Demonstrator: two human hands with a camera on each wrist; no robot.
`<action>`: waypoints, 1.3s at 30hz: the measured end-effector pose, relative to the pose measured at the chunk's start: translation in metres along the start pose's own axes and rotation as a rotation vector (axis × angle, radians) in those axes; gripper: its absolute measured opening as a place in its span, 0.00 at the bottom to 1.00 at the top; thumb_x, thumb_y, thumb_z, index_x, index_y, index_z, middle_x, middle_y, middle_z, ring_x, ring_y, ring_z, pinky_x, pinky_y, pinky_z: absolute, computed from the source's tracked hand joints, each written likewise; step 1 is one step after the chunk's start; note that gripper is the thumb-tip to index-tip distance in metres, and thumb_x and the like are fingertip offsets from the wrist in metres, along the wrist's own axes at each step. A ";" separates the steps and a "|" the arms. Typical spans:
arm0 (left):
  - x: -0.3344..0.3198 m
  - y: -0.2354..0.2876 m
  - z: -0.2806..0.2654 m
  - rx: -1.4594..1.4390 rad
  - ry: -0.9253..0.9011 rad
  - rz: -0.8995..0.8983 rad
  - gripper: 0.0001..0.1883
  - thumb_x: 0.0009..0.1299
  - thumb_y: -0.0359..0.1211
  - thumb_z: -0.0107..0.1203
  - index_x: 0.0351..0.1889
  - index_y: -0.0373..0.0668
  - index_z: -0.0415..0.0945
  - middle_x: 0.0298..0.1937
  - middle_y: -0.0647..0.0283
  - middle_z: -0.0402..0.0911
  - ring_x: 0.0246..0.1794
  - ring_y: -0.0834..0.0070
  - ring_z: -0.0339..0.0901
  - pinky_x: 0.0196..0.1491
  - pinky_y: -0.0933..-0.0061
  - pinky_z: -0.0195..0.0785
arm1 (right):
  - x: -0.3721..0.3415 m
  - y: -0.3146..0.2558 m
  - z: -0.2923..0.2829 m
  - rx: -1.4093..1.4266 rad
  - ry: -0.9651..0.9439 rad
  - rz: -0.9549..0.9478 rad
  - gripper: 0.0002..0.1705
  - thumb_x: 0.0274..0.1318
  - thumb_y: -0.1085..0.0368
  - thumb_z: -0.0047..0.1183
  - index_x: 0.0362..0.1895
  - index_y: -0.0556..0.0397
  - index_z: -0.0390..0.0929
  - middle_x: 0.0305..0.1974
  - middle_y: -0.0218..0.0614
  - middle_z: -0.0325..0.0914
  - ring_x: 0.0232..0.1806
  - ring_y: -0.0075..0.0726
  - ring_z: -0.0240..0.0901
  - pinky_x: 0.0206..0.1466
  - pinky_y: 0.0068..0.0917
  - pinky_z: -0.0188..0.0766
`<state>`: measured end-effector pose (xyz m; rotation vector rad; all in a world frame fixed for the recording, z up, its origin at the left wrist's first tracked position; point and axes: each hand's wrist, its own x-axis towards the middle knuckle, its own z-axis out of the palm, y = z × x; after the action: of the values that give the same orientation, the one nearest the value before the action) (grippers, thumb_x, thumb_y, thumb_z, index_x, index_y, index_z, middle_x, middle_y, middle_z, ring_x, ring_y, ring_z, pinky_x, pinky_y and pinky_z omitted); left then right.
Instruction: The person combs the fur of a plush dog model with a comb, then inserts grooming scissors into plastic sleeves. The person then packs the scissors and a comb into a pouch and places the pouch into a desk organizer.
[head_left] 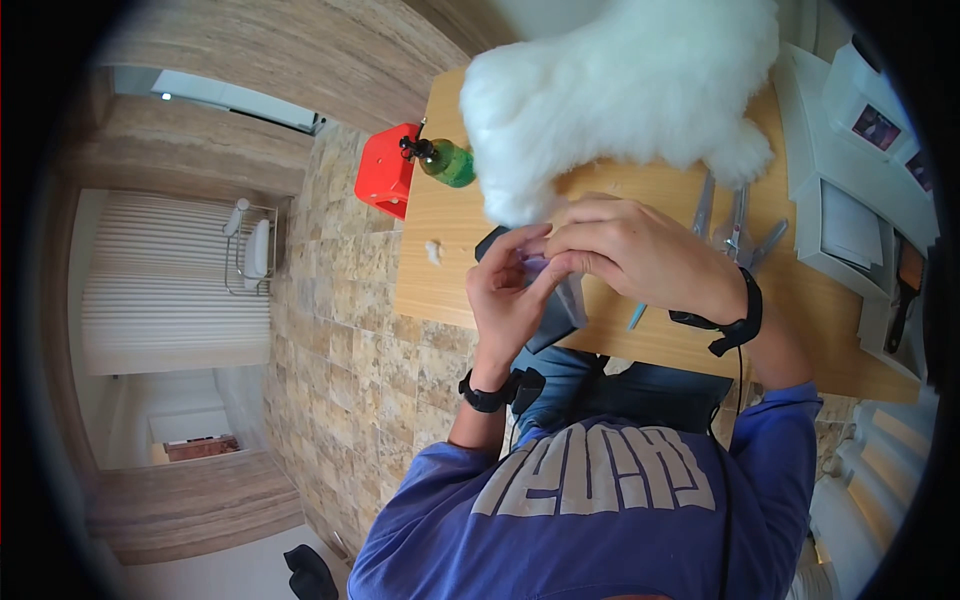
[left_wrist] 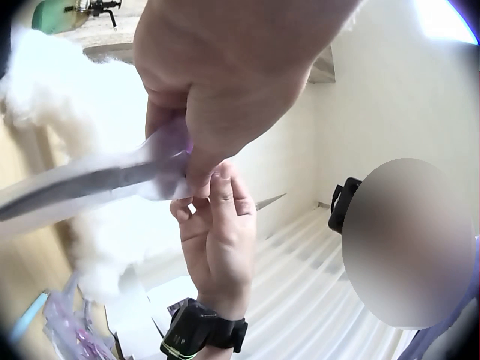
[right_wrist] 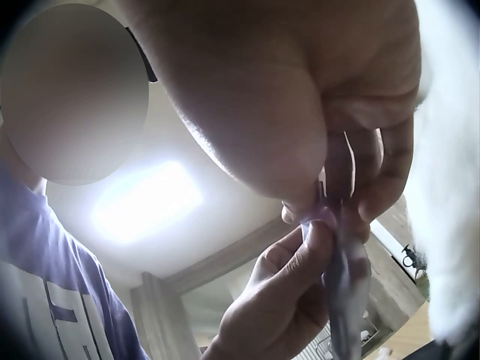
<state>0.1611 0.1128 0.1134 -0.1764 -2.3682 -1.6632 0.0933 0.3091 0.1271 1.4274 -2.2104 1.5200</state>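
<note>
My left hand (head_left: 508, 305) and right hand (head_left: 635, 248) meet at the near edge of the table, fingertips together. Between them is a clear plastic sleeve (left_wrist: 71, 191) with a long, dark, blade-like tool inside. Purple shows at its end, by the fingers. The left hand grips the sleeve there, its thumb along one side in the right wrist view. The right hand pinches at that same end, where a thin shiny edge (right_wrist: 349, 161) shows between its fingers. Part of the tool is hidden by the hands. Below them lies a dark flat case (head_left: 556, 325).
A large white fluffy animal figure (head_left: 620, 90) stands across the table (head_left: 435, 275). Sleeved scissors (head_left: 738, 225) and a light blue stick (head_left: 637, 316) lie to the right. A green spray bottle (head_left: 450, 163) and red stool (head_left: 385, 170) are left; a brush (head_left: 905, 290) is far right.
</note>
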 end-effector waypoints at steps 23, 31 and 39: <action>0.019 0.009 0.018 -0.210 -0.034 0.057 0.06 0.74 0.21 0.60 0.46 0.30 0.76 0.42 0.51 0.87 0.42 0.72 0.86 0.47 0.74 0.80 | -0.007 -0.026 -0.065 0.060 0.112 0.178 0.27 0.52 0.68 0.70 0.57 0.53 0.77 0.60 0.41 0.75 0.52 0.42 0.80 0.57 0.37 0.79; 0.017 0.016 0.043 -0.279 -0.080 0.234 0.09 0.70 0.20 0.65 0.46 0.30 0.78 0.47 0.53 0.86 0.49 0.69 0.83 0.54 0.69 0.75 | -0.017 -0.027 -0.067 -0.154 -0.073 0.070 0.13 0.59 0.62 0.64 0.41 0.57 0.80 0.36 0.43 0.80 0.38 0.52 0.79 0.41 0.40 0.75; 0.017 -0.001 0.032 -0.061 0.019 0.195 0.10 0.64 0.20 0.67 0.42 0.36 0.81 0.48 0.53 0.81 0.49 0.64 0.80 0.53 0.67 0.73 | -0.025 -0.032 -0.089 -0.407 0.183 0.026 0.07 0.59 0.67 0.62 0.33 0.58 0.80 0.30 0.41 0.79 0.30 0.47 0.78 0.35 0.35 0.74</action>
<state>0.1402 0.1416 0.1062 -0.3878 -2.2090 -1.6372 0.0957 0.3918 0.1796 1.0938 -2.2606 1.0701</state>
